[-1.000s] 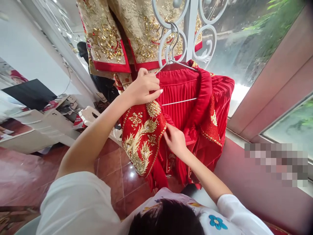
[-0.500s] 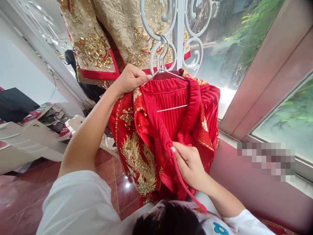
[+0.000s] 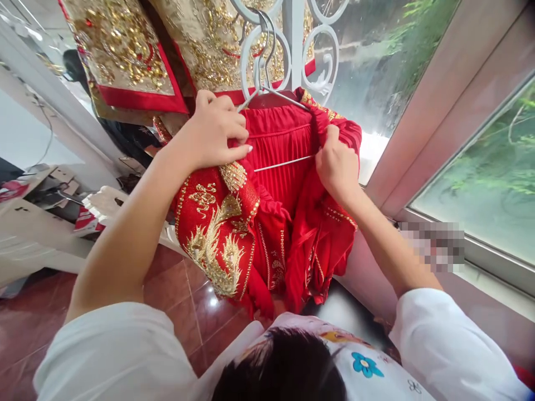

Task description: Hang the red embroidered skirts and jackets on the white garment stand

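Red garment [image 3: 280,133] hangs mid-scene on a wire hanger [image 3: 285,96], the hanger's hook up at the white scroll ironwork [image 3: 298,55]. L hand [image 3: 217,131] is at the garment's left upper edge, next to the hanger's left arm, fingers bent over & thumb pointing right; its fingertips are partly hidden, so can't tell if it's clamped on cloth, hanger or both. R hand [image 3: 338,167] is clamped on the red cloth at the right edge, thumb up. Hands are well apart w/ the pleated inside showing btwn them, & a thin white bar [image 3: 284,163] crosses it. Gold embroidery [image 3: 217,245] w/ beaded edging covers the left front panel, below L hand. Gold garment [image 3: 213,50] w/ red hem hangs just behind, far side & left. Window [image 3: 376,72] is far right, greenery outside. White bench [image 3: 37,228] w/ assorted small items is at left, approx level w/ L forearm. Red-brown tiled floor [image 3: 175,284] shows below. Near edge: dark hair [image 3: 280,367], white sleeve [image 3: 117,356] & a blue flower [image 3: 366,365] on the shirt
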Motion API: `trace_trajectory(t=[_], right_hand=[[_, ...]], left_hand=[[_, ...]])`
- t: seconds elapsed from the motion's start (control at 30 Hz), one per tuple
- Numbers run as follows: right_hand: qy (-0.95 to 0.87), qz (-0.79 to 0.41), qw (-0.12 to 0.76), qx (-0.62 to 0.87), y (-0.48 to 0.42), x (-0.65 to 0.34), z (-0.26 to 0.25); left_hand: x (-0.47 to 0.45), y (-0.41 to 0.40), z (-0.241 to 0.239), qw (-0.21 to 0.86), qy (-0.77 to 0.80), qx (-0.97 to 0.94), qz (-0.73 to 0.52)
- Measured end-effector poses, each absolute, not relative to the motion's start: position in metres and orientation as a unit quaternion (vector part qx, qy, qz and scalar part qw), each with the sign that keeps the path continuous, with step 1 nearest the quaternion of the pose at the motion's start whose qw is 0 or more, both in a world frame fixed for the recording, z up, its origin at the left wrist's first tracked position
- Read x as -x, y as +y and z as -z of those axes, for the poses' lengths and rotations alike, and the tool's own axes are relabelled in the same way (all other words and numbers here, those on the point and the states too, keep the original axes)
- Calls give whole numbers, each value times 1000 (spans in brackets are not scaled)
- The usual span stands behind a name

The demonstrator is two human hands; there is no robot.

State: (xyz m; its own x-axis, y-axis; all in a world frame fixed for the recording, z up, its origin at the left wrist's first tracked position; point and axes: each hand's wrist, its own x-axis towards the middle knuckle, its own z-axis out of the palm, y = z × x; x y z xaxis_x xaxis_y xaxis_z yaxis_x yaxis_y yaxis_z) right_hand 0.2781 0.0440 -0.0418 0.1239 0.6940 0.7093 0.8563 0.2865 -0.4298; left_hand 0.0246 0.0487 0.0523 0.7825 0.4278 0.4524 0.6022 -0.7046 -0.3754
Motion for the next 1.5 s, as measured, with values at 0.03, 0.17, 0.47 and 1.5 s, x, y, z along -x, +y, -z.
trace_trajectory(t=[0.03,0.17,0.47,1.5], right_hand=[[-672,69,472,567,44,-284,38],[-703,-18,556,444,42,-298,20],[-654,77,569,492,-35,-273,93],[-310,-360,723,502,-70,-307,192]], left_hand=[[-28,43,-46,273,-279,907,158],[-50,14,-17,323,-289,896,96],[-101,-75,81,317,-344,854,228],[-94,-125,257,75,-738,611,278]])
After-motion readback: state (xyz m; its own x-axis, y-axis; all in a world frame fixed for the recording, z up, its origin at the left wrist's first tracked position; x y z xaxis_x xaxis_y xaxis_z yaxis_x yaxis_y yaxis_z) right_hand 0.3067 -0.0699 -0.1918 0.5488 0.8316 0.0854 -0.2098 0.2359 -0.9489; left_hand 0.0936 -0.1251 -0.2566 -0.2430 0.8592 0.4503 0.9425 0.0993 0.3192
